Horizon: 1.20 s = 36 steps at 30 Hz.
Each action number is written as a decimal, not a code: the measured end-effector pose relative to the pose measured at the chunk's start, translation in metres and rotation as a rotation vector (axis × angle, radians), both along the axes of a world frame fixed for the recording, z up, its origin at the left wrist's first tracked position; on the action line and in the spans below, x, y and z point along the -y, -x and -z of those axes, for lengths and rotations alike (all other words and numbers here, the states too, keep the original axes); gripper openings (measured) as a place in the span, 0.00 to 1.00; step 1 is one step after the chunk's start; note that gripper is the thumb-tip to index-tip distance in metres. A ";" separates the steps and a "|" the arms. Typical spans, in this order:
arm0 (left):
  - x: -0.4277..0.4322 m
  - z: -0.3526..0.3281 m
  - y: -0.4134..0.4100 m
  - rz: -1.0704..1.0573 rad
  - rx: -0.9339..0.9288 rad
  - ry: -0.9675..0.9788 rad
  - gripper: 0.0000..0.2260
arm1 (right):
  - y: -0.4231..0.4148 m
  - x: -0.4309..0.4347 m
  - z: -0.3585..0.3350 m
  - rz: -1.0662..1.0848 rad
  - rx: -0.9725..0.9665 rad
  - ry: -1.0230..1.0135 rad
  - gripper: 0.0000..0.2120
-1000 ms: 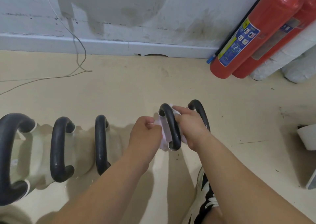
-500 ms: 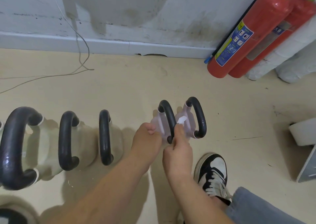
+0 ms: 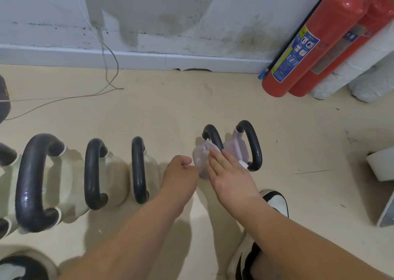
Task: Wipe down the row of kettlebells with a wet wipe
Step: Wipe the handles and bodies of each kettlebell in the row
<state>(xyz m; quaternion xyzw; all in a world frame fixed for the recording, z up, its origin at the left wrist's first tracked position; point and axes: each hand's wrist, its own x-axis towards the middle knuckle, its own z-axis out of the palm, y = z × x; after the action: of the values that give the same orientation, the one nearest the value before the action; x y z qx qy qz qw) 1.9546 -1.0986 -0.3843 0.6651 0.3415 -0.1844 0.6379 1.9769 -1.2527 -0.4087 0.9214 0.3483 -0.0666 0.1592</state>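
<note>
A row of kettlebells with black handles stands on the floor: three cream ones, left, middle and right, then two small lilac ones. My right hand lies flat with straight fingers, pressing a white wet wipe against the nearer lilac kettlebell, under its handle. The second lilac kettlebell stands just to the right of it. My left hand is curled in a loose fist beside the lilac bell's left side, holding nothing that I can see.
Two red fire extinguishers lean against the wall at the right, next to white wrapped rolls. A thin cable trails down the wall onto the floor. My shoe is by my right arm. A white object sits far right.
My right hand went from gripping round the handle, to pinching the wipe, to lying flat with the wipe on the lilac kettlebell's body. The view has shifted slightly right.
</note>
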 end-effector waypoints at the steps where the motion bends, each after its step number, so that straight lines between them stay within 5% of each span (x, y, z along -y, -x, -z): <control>1: 0.000 0.001 0.000 0.002 -0.003 -0.002 0.12 | 0.007 0.001 -0.001 -0.056 -0.021 0.138 0.30; 4: -0.001 0.002 -0.001 0.007 -0.007 0.010 0.10 | 0.026 -0.006 -0.005 -0.103 -0.103 0.455 0.29; 7: 0.000 -0.002 0.002 0.052 0.010 -0.004 0.09 | 0.040 -0.016 -0.010 -0.104 -0.104 0.456 0.26; 10: -0.001 -0.006 0.010 0.100 0.009 -0.022 0.08 | 0.052 -0.023 -0.025 0.058 -0.327 0.359 0.20; 13: -0.006 -0.011 0.021 0.169 0.011 -0.039 0.08 | 0.048 -0.030 -0.044 0.537 -0.566 0.039 0.20; 17: -0.021 -0.025 0.044 0.278 0.035 -0.090 0.09 | 0.040 -0.046 -0.064 1.302 -0.723 -0.847 0.14; 20: -0.037 -0.032 0.062 0.305 0.025 -0.112 0.09 | 0.054 -0.067 -0.072 1.579 -0.853 -1.233 0.11; 23: -0.047 -0.038 0.072 0.291 0.028 -0.152 0.09 | 0.071 -0.080 -0.067 1.615 -0.855 -1.367 0.14; 30: -0.031 -0.037 0.078 0.299 0.041 -0.099 0.09 | 0.034 -0.042 -0.076 1.558 -0.164 -1.451 0.09; 33: -0.020 -0.034 0.070 0.286 0.033 -0.064 0.10 | 0.012 -0.031 -0.075 1.436 -0.127 -1.332 0.21; 36: -0.015 -0.028 0.061 0.264 0.052 -0.047 0.10 | 0.004 -0.044 -0.061 1.225 -0.210 -1.178 0.21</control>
<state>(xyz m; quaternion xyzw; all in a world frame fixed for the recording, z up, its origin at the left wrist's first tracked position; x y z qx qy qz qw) 1.8934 -1.0841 -0.3561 0.7237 0.2385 -0.2414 0.6009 1.9729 -1.2086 -0.3478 0.8686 -0.2201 -0.0339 -0.4427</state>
